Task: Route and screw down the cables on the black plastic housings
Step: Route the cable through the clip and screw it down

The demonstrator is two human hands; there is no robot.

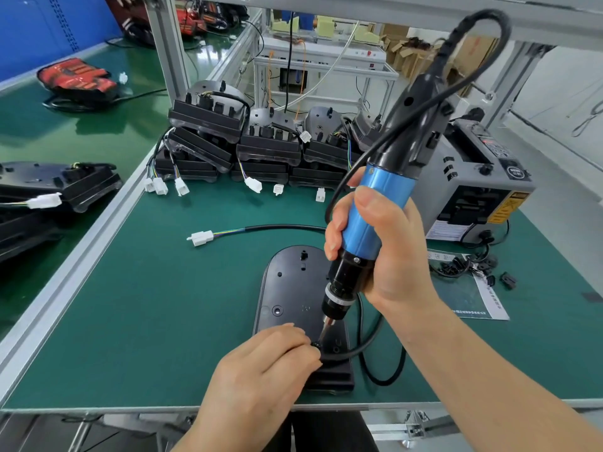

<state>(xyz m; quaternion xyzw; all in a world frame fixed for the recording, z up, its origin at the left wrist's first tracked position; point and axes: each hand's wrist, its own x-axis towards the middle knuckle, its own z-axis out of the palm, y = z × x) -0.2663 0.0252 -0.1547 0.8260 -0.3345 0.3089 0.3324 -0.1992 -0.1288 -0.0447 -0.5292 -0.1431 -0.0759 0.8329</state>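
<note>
While the right hand [391, 256] gripped the blue screwdriver [391, 179], left hand [261, 363] fingers [301, 349] pinched the black cable [347, 353] on the housing [287, 288].

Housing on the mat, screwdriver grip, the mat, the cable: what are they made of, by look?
Housing: moulded plastic, seemingly; matte black, faint sheen, formed bosses and holes.
Screwdriver grip: smooth blue sleeve, satin glare; painted metal or plastic, unclear.
Mat: likely rubber; dull green, soft reflections.
Cable: flexible black jacket, probably rubber or PVC; it loops freely.
</note>
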